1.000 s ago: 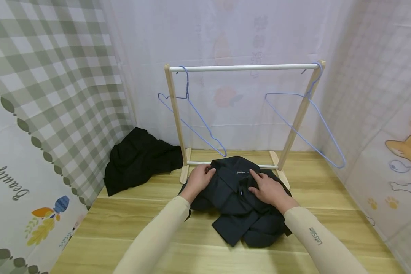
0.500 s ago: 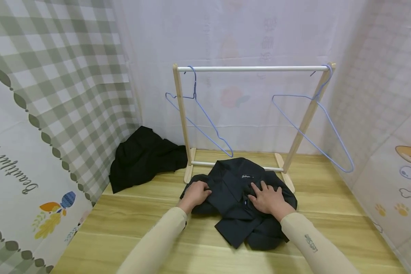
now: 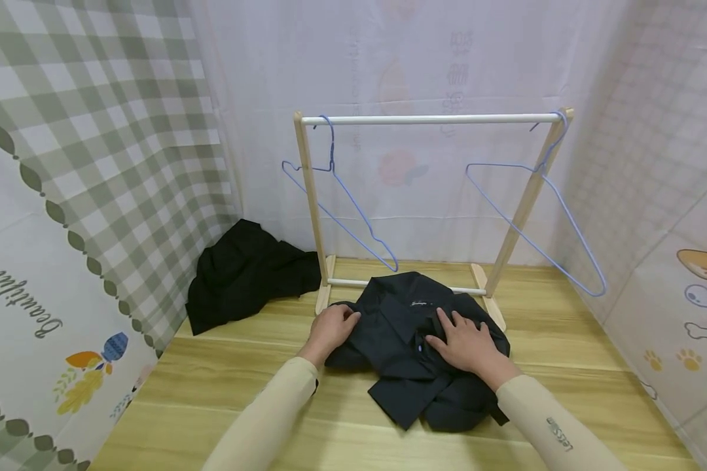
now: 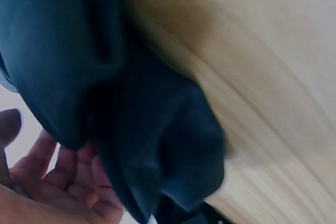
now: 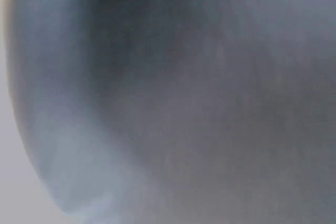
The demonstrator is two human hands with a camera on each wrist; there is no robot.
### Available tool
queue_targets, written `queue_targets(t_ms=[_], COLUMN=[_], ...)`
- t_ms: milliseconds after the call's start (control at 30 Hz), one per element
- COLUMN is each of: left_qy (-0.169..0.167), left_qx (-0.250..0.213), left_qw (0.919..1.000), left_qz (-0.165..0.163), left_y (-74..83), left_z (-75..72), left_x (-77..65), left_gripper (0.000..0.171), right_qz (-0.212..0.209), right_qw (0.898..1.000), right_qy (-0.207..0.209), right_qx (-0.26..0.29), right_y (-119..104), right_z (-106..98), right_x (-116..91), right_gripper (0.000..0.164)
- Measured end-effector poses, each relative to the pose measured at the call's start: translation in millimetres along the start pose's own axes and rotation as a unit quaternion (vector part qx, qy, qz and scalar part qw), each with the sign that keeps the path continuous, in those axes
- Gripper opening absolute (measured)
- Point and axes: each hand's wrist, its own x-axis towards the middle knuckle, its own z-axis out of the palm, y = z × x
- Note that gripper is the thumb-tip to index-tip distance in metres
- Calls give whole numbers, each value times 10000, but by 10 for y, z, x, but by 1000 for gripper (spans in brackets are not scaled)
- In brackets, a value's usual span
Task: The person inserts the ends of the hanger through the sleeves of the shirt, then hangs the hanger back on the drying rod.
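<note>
A crumpled black shirt (image 3: 397,327) with small light lettering lies in front of the rack in the head view. At its left edge is my left hand (image 3: 332,330). In the left wrist view that hand's fingers (image 4: 68,174) bend loosely against dark cloth (image 4: 152,124), while the thumb stands apart from it. My right hand (image 3: 468,343) rests on the shirt's right part with its fingers spread. Dark, blurred fabric (image 5: 210,103) fills most of the right wrist view, and no hand shows there.
Behind the shirt stands a wooden rack with a white top rod (image 3: 430,120). Two blue wire hangers hang from it, a left hanger (image 3: 353,196) and a right hanger (image 3: 565,219). A second black garment (image 3: 247,275) lies at the left on the wooden tabletop (image 3: 230,379). Curtains surround three sides.
My left hand moved down the shirt's left side, away from near the collar. The right hand moved slightly down and its fingers spread over the cloth. The head view shifted a little.
</note>
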Motion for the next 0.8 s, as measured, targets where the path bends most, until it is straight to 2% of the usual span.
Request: queue_targets(t_ms=[100,233,367,467,600,700,800], left_qy=[-118,-432,-579,-637,-676,-644,-580], left_qx=[-316,-416,-542,-712,-936,-1061,-1083], left_qw=[9994,9980,9963,9952,9933,9923,9924], left_qz=[2,-196,-344,-222,-71,-23,93], left_y=[88,177,203,196,187,184,187], left_z=[52,131,181,192,198,204,216], left_x=[57,98,79,59,83,121,149], left_gripper=[49,68,61,51,38,30,23], right_qz=[-183,-398,-630,-813,-1044,-1276,-1311], right_qw=[9995,9969,9896,9787,9503,9144,8824], right_qy=[270,673,1286,1880,2929,3841,4518], right_qx=[-28,-99,-130,-131,-139,-64,21], right_y=[32,29,-4,1,77,162,259], right_z=[-67,-151,-288,-474,-792,-1033,-1270], right_x=[-89,-208,-340,-422,-470,-469,-462], right_gripper=[78,74,66,61,58,56,54])
